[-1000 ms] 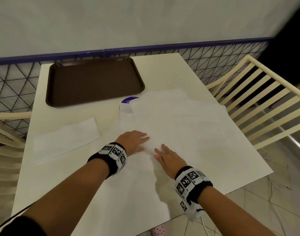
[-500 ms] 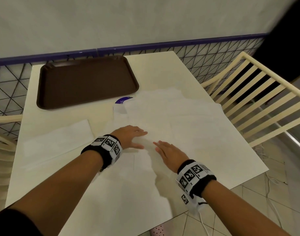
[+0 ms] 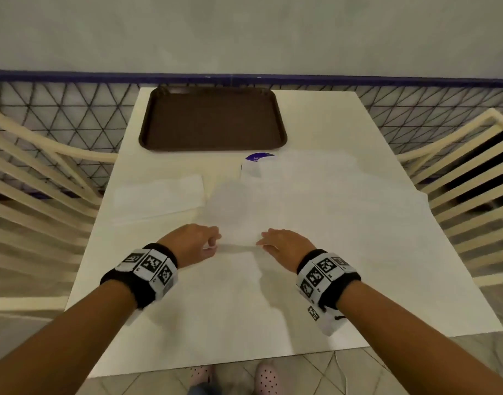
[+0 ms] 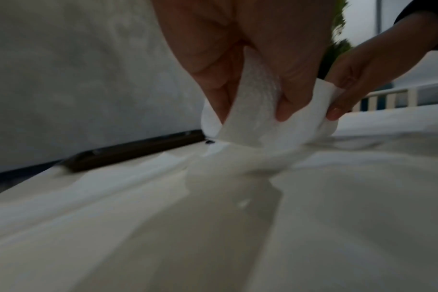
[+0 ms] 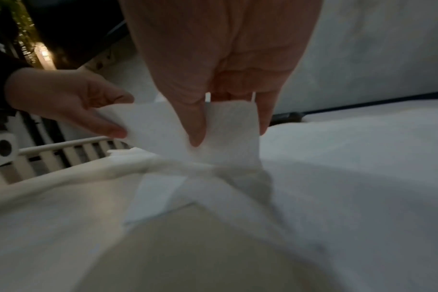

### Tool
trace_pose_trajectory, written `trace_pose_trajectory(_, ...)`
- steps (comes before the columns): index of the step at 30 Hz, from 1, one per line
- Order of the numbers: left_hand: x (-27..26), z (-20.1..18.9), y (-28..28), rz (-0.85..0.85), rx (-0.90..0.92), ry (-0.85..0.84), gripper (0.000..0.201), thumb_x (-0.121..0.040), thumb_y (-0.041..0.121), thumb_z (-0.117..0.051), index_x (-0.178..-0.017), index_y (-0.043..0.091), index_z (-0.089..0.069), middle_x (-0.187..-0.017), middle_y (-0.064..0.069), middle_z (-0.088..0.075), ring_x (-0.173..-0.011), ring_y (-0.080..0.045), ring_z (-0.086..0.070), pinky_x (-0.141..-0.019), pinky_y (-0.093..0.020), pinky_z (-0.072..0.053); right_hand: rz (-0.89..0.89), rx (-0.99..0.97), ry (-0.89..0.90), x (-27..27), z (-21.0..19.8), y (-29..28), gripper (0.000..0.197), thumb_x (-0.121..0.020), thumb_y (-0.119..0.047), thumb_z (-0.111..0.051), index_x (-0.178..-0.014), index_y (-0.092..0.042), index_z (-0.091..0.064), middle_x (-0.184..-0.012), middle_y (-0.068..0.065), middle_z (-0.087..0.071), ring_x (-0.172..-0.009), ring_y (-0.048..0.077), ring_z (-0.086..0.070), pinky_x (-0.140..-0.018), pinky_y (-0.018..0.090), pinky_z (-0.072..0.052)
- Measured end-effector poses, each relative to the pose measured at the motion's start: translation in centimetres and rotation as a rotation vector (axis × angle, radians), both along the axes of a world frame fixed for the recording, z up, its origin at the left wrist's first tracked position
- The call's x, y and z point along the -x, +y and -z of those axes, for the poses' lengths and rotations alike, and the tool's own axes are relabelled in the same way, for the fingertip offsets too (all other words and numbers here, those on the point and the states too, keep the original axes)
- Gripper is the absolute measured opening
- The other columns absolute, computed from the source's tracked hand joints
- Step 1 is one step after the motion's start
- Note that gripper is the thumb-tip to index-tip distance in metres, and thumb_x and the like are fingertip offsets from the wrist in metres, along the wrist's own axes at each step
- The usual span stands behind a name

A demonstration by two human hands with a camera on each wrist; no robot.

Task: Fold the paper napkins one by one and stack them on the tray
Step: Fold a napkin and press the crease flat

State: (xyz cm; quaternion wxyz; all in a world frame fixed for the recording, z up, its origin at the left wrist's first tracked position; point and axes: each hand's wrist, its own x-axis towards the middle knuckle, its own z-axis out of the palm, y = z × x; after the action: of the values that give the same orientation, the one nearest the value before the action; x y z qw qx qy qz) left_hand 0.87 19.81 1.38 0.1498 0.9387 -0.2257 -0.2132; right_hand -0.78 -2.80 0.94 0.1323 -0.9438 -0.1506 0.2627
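From the head view, my left hand point(image 3: 194, 244) and right hand point(image 3: 284, 246) meet at the centre of the frame, each pinching the near edge of a white paper napkin point(image 3: 239, 223) that lies over other spread napkins on the pale table point(image 3: 316, 121). A folded napkin point(image 3: 159, 198) lies at centre left. The brown tray point(image 3: 213, 118) sits bare at upper centre, well apart from my hands. In the left wrist view, my thumb and fingers point(image 4: 285, 102) pinch the napkin's lifted edge at upper centre, with my right hand at upper right. In the right wrist view, my fingers point(image 5: 195, 126) pinch the same edge at centre, my left hand gripping it at left.
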Motion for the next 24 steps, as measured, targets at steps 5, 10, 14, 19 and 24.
trace_pose_trajectory(5,4.9,1.1,4.5,-0.232,0.032,0.13,0.035,-0.088,0.02,-0.057,-0.067,0.03,-0.03,-0.114,0.0,-0.066,-0.098,-0.018,-0.062,-0.083,-0.023,-0.046,-0.145,-0.037,0.044,1.1,0.9,3.8,0.037,-0.1,-0.024,-0.038,-0.133,-0.012,-0.05,-0.142,0.005,-0.046,-0.132,0.021,-0.041,-0.11,0.03,-0.03)
trace_pose_trajectory(10,8.2,0.9,7.0,-0.493,0.046,0.206,0.033,-0.087,0.022,-0.057,-0.067,0.027,-0.031,-0.063,0.005,-0.044,-0.059,-0.013,-0.041,-0.058,-0.02,-0.034,-0.152,-0.121,0.167,1.5,0.8,5.7,0.034,-0.096,-0.024,-0.047,-0.12,-0.002,-0.057,-0.124,0.013,-0.06,-0.117,0.026,-0.053,-0.087,0.022,-0.036)
trace_pose_trajectory(14,8.9,1.3,8.9,-0.688,0.13,0.24,0.027,-0.088,0.025,-0.059,-0.07,0.025,-0.039,-0.071,-0.001,-0.051,-0.068,-0.019,-0.045,-0.061,-0.022,-0.036,-0.098,-0.169,0.23,0.6,0.9,7.2,0.035,-0.096,-0.027,-0.048,-0.117,0.0,-0.057,-0.121,0.015,-0.06,-0.114,0.026,-0.053,-0.075,0.02,-0.027)
trace_pose_trajectory(19,7.5,2.0,10.6,-0.932,0.319,0.316,0.018,-0.086,0.035,-0.063,-0.094,0.021,-0.056,-0.092,-0.004,-0.058,-0.086,-0.024,-0.054,-0.072,-0.029,-0.042,0.077,-0.244,0.286,-1.8,1.1,8.7,0.035,-0.094,-0.024,-0.051,-0.113,0.006,-0.057,-0.119,0.022,-0.061,-0.111,0.034,-0.057,-0.095,0.039,-0.044)
trace_pose_trajectory(24,5.8,3.5,12.3,-1.074,0.383,0.448,0.028,-0.086,0.031,-0.064,-0.097,0.005,-0.062,-0.109,-0.02,-0.064,-0.097,-0.034,-0.062,-0.094,-0.044,-0.05,0.204,-0.291,0.316,-3.8,2.1,9.6,0.024,-0.093,-0.024,-0.055,-0.097,-0.001,-0.058,-0.116,0.025,-0.062,-0.108,0.037,-0.06,-0.098,0.047,-0.046)
